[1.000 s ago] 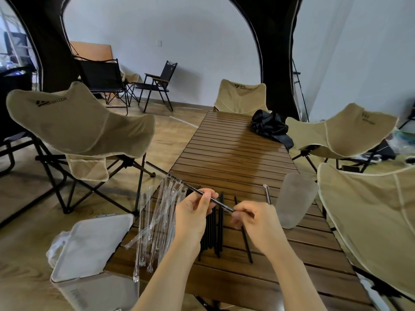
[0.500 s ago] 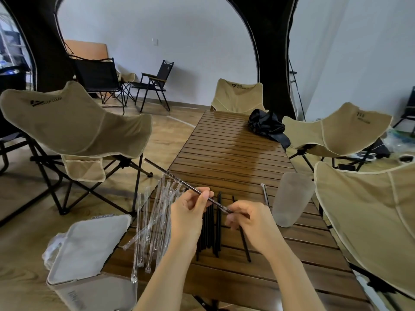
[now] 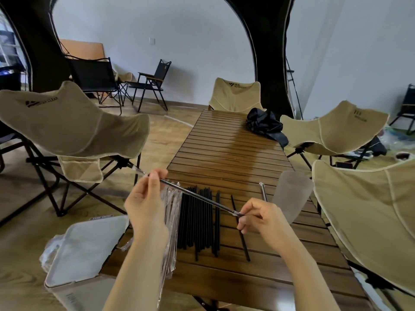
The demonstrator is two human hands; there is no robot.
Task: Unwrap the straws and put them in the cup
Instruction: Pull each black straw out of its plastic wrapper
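I hold one wrapped black straw point(image 3: 197, 195) slanted above the wooden slat table point(image 3: 226, 153). My left hand point(image 3: 146, 198) pinches its clear wrapper near the upper left end. My right hand point(image 3: 260, 217) pinches the lower right end, where the black tip shows. Under the straw lie several bare black straws point(image 3: 199, 221) in a row, with one more black straw point(image 3: 241, 234) a little to their right. Several empty clear wrappers point(image 3: 171, 216) are piled at the table's left edge, partly behind my left arm. The frosted cup point(image 3: 290, 196) stands at the right, a wrapped straw point(image 3: 263, 191) lying beside it.
A white lidded bin point(image 3: 83, 250) stands on the floor at the table's near left corner. A black bag point(image 3: 265, 125) lies at the far right of the table. Tan folding chairs stand left point(image 3: 71, 124), far point(image 3: 234, 93) and right point(image 3: 368, 212) of the table.
My hands have drawn apart: the left one moved up and left along the wrapper, the right one stayed near the lower end. More of the straw spans between them now.
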